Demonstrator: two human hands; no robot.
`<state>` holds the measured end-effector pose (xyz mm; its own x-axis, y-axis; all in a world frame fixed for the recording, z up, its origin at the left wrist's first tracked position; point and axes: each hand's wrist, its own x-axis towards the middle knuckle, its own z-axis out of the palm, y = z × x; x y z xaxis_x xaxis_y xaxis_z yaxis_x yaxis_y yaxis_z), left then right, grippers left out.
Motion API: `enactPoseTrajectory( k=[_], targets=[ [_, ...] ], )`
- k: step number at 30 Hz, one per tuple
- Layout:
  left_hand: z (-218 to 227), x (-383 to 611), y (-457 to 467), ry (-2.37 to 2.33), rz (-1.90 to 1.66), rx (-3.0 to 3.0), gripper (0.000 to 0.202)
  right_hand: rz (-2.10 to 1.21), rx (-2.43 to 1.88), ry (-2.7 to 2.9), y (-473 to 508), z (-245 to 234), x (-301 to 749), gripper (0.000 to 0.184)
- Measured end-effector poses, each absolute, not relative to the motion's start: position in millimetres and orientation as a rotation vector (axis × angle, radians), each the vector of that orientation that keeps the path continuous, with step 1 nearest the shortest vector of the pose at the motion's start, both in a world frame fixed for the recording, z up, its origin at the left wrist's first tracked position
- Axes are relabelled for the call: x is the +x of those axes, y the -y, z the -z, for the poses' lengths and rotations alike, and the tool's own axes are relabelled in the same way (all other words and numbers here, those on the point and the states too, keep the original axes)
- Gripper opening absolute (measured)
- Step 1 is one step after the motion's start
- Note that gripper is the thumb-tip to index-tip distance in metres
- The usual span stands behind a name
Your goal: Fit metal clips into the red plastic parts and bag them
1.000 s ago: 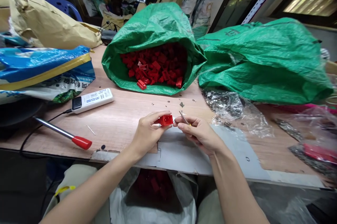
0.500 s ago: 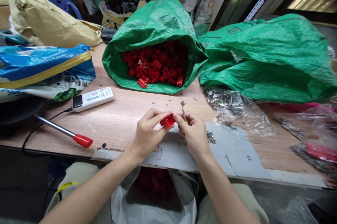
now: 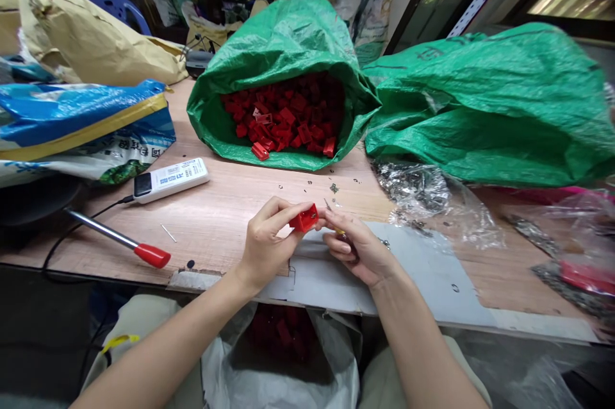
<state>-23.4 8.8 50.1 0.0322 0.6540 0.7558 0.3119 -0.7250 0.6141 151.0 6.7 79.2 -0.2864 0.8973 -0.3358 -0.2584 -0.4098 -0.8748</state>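
Note:
My left hand [image 3: 266, 239] pinches a small red plastic block [image 3: 303, 219] just above the wooden table's [image 3: 216, 217] front part. My right hand [image 3: 358, 247] is closed around a thin metal tool with a yellow handle [image 3: 334, 217], its tip right beside the red block. Behind them lies an open green sack [image 3: 269, 56] filled with several red plastic blocks [image 3: 286, 120]. Tiny metal bits [image 3: 331, 188] are scattered on the wood between the sack and my hands.
A second green sack [image 3: 490, 108] lies at the right, with crinkled clear plastic bags [image 3: 423, 194] in front. A white remote [image 3: 170, 179], a red-handled screwdriver [image 3: 120, 242] and a blue bag [image 3: 81, 127] sit left. A white bag with red pieces [image 3: 283, 345] hangs below the table edge.
My right hand has turned palm-up and lowered the tool's tip toward the block. My left hand has tilted the red block slightly. Nothing else moved.

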Motion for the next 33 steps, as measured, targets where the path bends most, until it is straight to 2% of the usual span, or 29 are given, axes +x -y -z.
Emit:
enactPoseTrajectory(
  k=[10,17,23,26,28,31,33],
  targets=[
    [-45.0,-23.1,-8.8,-0.878,-1.690,2.112,0.037,-1.271,-1.327,1.394,-3.7,-73.0,148.7,0.042],
    [-51.0,-25.0,-7.1,-0.935,-1.680,2.074,0.039,-1.636,-1.169,1.138,-1.2,-76.5,140.2,0.046],
    [-55.5,-27.2,-4.5,-0.853,-1.632,2.040,0.033,-1.882,-1.034,0.972,-0.8,-75.0,143.3,0.042],
    [-56.1,-28.7,-6.1,-0.833,-1.555,1.972,0.032,-1.919,-1.043,1.016,-0.9,-79.7,151.1,0.043],
    [-54.2,-28.9,-8.4,-0.853,-1.473,1.885,0.031,-1.785,-1.188,1.173,0.5,-87.4,164.8,0.044],
    [-47.9,-27.8,-11.8,-0.877,-1.308,1.732,0.030,-1.318,-1.550,1.465,5.2,-98.9,199.5,0.049],
    [-43.7,-26.3,-13.1,-0.880,-1.210,1.717,0.033,-1.043,-1.768,1.635,9.1,-102.0,224.6,0.032]
  ],
)
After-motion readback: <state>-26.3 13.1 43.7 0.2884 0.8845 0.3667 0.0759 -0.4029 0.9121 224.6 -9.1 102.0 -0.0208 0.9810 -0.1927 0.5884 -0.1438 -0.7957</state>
